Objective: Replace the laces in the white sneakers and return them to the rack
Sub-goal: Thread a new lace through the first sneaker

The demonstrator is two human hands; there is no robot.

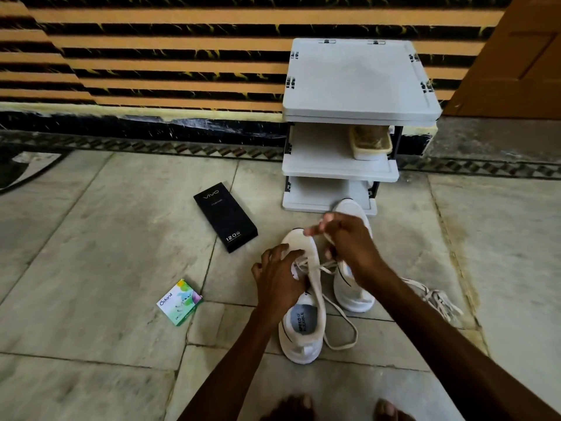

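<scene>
Two white mesh sneakers [303,329] stand side by side on the pale stone-tile floor [106,268] at lower centre, toes pointing to the white plastic three-tier rack [358,83] at upper centre-right. The nearer sneaker [306,344] sits left of centre, while the farther sneaker [355,293] lies just right of it, its toe close against the rack's base.

The left hand [277,278] rests on the nearer sneaker's lacing, its fingers curled over the upper and gripping it. The right hand [349,241] hovers above the toes, its fingers bent round a strand of the cream flat lace [340,332] – motion blur hides the exact pinch. That lace crosses the front eyelets, and its free end loops on the floor beside the heel.

A second loose cream lace [437,299] lies heaped at right, partly behind the forearm. A black rectangular cardboard box [226,217] lies left of the rack, and a small green-and-white carton [179,302] further down-left. A beige lidded container [370,141] stands on the rack's middle shelf. Bare toes show at the bottom edge.
</scene>
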